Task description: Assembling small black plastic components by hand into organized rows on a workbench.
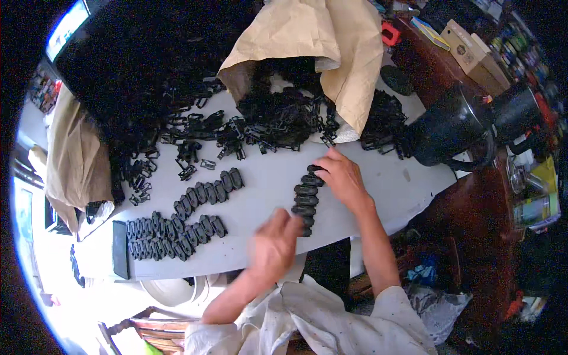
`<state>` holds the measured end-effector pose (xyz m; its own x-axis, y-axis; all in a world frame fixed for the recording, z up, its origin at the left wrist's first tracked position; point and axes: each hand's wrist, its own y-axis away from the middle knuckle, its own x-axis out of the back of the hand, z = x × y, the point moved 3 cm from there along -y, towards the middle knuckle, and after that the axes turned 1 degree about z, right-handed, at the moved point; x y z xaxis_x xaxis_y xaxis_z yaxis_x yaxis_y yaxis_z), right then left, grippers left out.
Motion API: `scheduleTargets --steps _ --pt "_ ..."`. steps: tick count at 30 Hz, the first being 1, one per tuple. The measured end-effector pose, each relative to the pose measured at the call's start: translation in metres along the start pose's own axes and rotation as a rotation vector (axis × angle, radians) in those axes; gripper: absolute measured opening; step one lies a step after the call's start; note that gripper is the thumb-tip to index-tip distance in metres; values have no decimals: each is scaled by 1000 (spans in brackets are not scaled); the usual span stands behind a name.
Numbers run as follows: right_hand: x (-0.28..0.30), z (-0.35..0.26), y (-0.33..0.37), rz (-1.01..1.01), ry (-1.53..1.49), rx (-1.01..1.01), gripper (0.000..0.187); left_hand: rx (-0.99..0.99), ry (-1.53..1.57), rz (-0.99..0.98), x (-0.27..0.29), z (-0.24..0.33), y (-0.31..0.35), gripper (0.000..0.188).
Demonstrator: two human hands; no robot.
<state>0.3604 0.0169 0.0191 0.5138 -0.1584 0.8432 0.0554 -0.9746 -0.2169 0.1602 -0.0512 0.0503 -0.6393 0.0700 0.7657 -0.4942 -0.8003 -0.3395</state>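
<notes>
A column of several small black oval plastic parts (305,200) lies on the pale tabletop in front of me, their long sides against each other. My right hand (345,179) is at the far end of this column, with its fingertips closed on the last black plastic part (315,170). Beside the near end is my left hand (274,244), smeared by motion, so its fingers and anything in them cannot be made out. Left of it, more black oval parts (171,229) lie in close rows, and a shorter slanting row (208,193) sits behind them.
An open brown paper bag (355,65) spills black open-frame pieces (278,115) across the table's far side. Another paper bag (80,160) stands at the left. A flat dark block (120,249) borders the rows. Black containers (452,127) stand at the right, near a cardboard box (470,53).
</notes>
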Motion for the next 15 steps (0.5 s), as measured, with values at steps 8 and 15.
scheduleTargets --steps 8,15 --pt "2 -16 6 -57 98 -14 28 -178 -139 72 -32 -5 28 23" --pt "-6 -28 25 5 154 -48 26 -132 -91 -63 -7 -32 35 27"
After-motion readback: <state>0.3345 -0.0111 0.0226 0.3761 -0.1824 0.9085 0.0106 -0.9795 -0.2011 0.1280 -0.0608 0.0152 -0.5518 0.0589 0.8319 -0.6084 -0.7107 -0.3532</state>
